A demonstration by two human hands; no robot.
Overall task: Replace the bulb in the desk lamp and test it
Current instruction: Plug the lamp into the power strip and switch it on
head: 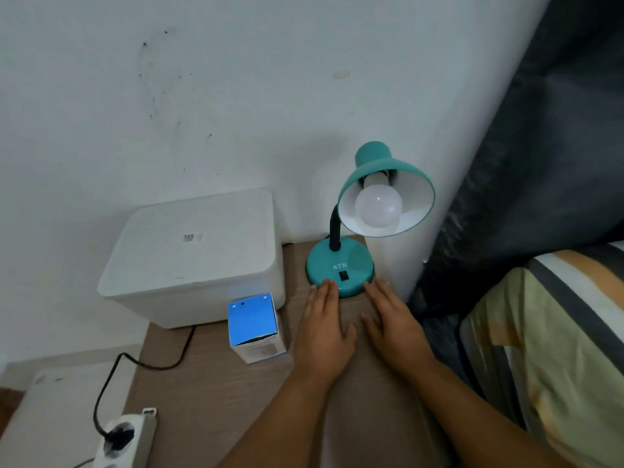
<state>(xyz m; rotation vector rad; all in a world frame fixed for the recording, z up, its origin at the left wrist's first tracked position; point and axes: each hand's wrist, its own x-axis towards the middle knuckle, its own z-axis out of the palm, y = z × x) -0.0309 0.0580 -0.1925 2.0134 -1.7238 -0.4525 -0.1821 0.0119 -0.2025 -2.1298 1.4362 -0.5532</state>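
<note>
Where wall [236,96] meets, wooden table [209,400], bedding [557,332]

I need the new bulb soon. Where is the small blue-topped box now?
In the head view, the box stands on the table, left of the left hand, in front of the white bin.

Bulb box [255,327] and white bin [192,255] crowd the lamp [341,265]'s left; wall [388,261] blocks its right.
</note>
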